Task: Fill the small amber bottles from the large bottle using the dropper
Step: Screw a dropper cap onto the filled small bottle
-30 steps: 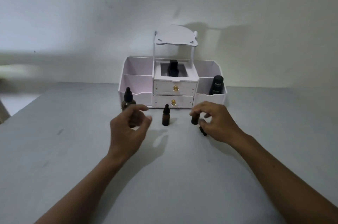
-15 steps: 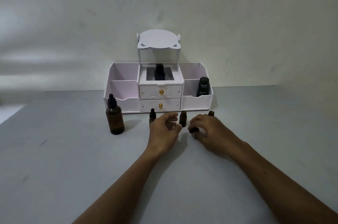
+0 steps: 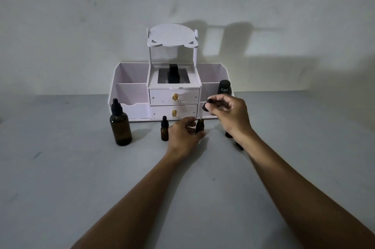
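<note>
The large amber bottle (image 3: pixel 120 128) with a black dropper cap stands at the left on the grey table (image 3: pixel 81 177). A small capped amber bottle (image 3: pixel 164 131) stands to its right. My left hand (image 3: pixel 183 136) grips a second small amber bottle (image 3: pixel 199 126), which is uncapped and upright on the table. Just above it my right hand (image 3: pixel 230 112) pinches a black dropper cap (image 3: pixel 206 105). A third small bottle (image 3: pixel 228 134) is mostly hidden behind my right wrist, with a dark cap (image 3: pixel 239 145) lying beside it.
A white cosmetics organiser (image 3: pixel 132 94) with two drawers stands against the wall behind the bottles. A black Kahf container (image 3: pixel 224 87) sits in its right compartment and a black bottle (image 3: pixel 173 75) on its middle shelf.
My left hand has closed around the middle small bottle. My right hand has risen from the table with the black dropper cap, and that bottle stands uncapped.
</note>
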